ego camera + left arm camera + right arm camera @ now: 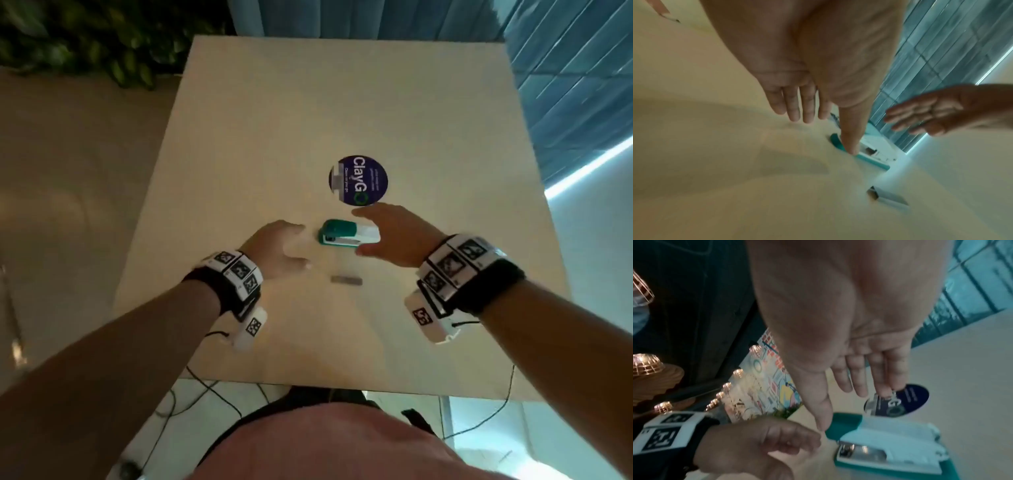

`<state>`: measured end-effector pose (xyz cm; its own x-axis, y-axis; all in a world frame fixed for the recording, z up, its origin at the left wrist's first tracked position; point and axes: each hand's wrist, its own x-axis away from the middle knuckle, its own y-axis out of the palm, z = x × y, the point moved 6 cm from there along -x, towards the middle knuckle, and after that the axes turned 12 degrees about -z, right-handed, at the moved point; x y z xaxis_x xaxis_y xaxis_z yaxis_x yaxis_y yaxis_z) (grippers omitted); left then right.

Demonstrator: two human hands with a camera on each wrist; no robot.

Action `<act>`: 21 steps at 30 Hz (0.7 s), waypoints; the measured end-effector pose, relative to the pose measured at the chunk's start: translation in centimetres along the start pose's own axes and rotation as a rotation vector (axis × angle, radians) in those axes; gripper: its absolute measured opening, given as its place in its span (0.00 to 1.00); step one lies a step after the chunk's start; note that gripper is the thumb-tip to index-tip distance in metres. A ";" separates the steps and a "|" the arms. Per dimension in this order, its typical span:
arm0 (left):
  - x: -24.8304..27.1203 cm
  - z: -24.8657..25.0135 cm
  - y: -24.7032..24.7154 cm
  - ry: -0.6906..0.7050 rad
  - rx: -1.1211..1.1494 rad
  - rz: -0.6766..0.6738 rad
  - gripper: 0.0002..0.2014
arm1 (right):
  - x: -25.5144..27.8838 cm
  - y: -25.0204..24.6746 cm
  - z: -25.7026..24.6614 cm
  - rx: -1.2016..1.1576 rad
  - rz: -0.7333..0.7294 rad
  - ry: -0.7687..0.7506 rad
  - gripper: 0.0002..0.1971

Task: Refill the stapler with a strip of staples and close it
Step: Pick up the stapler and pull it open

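- Stapler (347,233) is lying closed on the table (239,154), just in front of a round blue sticker (358,180).
- Staple strip (346,280) is lying nearer the person, apart from it.
- Left hand (276,250) and right hand (394,236) are flanking the stapler, fingers extended, grasping nothing.

The left hand (807,68) extends palm-down above the pale table (705,162), fingers (793,105) straight and close together. Its thumb tip overlaps the near end of the teal-and-white stapler (873,151); contact cannot be confirmed. The stapler lies flat on the table. The right hand (937,113) hovers beyond it, fingers extended, holding nothing. The strip of staples (888,197) lies on the table, nearer the camera, apart from the stapler.
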<state>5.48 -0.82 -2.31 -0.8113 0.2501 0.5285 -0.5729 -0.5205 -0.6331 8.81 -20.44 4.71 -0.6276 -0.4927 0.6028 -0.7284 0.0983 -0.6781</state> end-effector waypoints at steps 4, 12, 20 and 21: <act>-2.4 1.3 0.4 0.077 -0.126 0.067 0.39 | -3.5 1.0 -2.0 0.049 -0.013 -0.059 0.37; -4.3 2.6 0.4 0.123 -0.048 0.161 0.21 | -5.7 1.0 -2.9 0.151 0.036 -0.074 0.12; -4.9 2.6 0.3 0.191 0.050 0.160 0.19 | -3.1 -0.8 -2.2 0.010 0.124 -0.158 0.15; -5.0 2.5 0.3 0.192 0.063 0.161 0.19 | -2.6 -1.2 -2.0 -0.011 0.141 -0.163 0.15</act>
<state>9.65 -4.23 -3.73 -0.9020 0.3076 0.3029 -0.4314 -0.6143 -0.6607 10.73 -17.59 4.77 -0.6713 -0.6068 0.4257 -0.6401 0.1851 -0.7456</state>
